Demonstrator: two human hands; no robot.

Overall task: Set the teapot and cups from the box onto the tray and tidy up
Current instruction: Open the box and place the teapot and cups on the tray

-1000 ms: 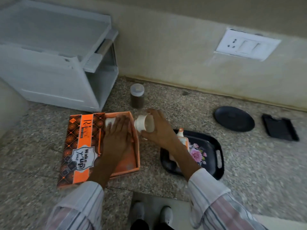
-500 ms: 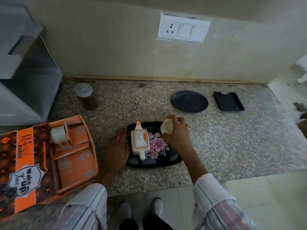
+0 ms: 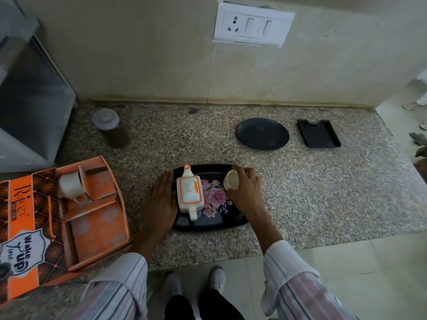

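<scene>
A black tray (image 3: pixel 215 224) with a pink flower print lies on the granite counter in front of me. A white teapot (image 3: pixel 190 196) with orange trim stands on the tray's left half. My right hand (image 3: pixel 246 192) grips a small white cup (image 3: pixel 231 183), tilted with its mouth facing left, over the tray's right end. My left hand (image 3: pixel 163 202) rests flat on the counter against the tray's left edge, fingers apart, holding nothing. The open orange box (image 3: pixel 76 215) sits at the left, and a second white cup (image 3: pixel 70 185) lies on its side in a top compartment.
A brown jar (image 3: pixel 111 128) with a clear lid stands behind the box. A round black plate (image 3: pixel 263 133) and a small black rectangular tray (image 3: pixel 318 133) lie at the back right. A grey appliance (image 3: pixel 27 93) stands at the far left. The counter edge runs just below the tray.
My right hand has carried the cup from the box across to the tray's right end. My left hand left the box and now rests beside the tray. The view swung right.
</scene>
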